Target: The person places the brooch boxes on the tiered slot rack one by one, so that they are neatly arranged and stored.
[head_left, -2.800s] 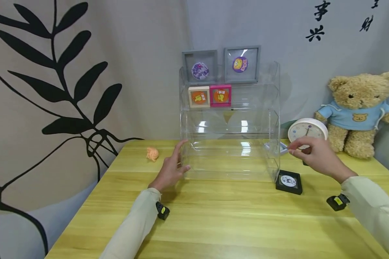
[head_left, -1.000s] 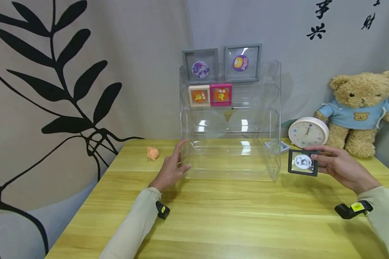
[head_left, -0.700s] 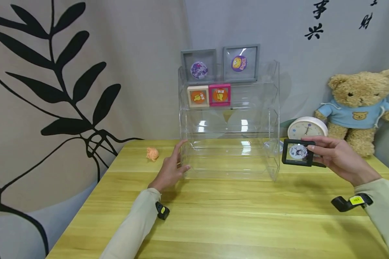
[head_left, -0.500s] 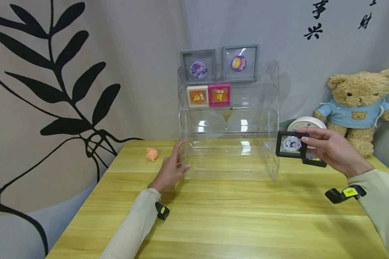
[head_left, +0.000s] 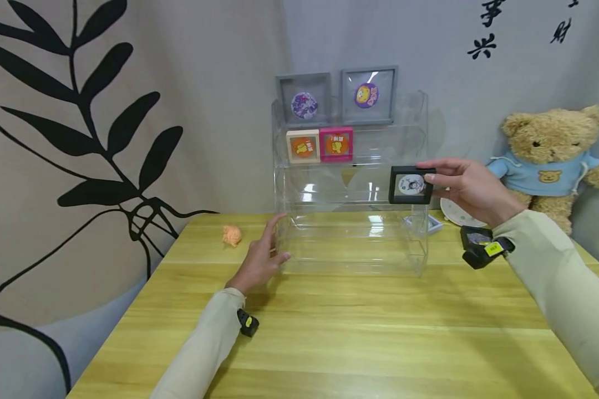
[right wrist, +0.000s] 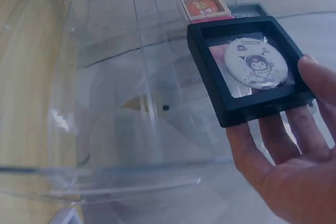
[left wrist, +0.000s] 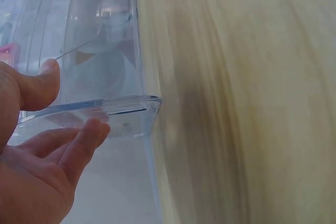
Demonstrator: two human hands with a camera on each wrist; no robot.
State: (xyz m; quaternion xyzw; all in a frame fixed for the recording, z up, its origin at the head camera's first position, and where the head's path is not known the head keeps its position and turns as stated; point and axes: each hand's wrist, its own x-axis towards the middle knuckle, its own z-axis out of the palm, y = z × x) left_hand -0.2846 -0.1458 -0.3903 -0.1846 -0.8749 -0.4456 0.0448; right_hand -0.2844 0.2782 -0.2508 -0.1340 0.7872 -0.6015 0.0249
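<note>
A clear tiered display rack [head_left: 348, 208] stands on the wooden table. My left hand [head_left: 259, 260] grips its left side edge; in the left wrist view, thumb and fingers lie on opposite sides of the panel. With thumb and fingers, my right hand [head_left: 471, 185] holds a small black square frame [head_left: 393, 185] by its right side, before the rack's third tier from the bottom or thereabouts. A round white badge [right wrist: 257, 62] with a cartoon figure sits inside it. Two grey frames [head_left: 370, 113] occupy the top tier; a cream frame [head_left: 303, 159] and a pink frame [head_left: 336, 159] stand below them.
Right of the rack lie a pale frame [head_left: 433, 224] and another black frame [head_left: 466, 238], partly hidden by the wrist camera. A white clock [head_left: 456, 213] and teddy bear [head_left: 549, 144] stand behind my right arm. An orange figurine [head_left: 232, 235] sits left.
My right hand picked the black badge frame up from the table, then carried it up and left to the rack's right side. My left hand stays at the rack's edge.
</note>
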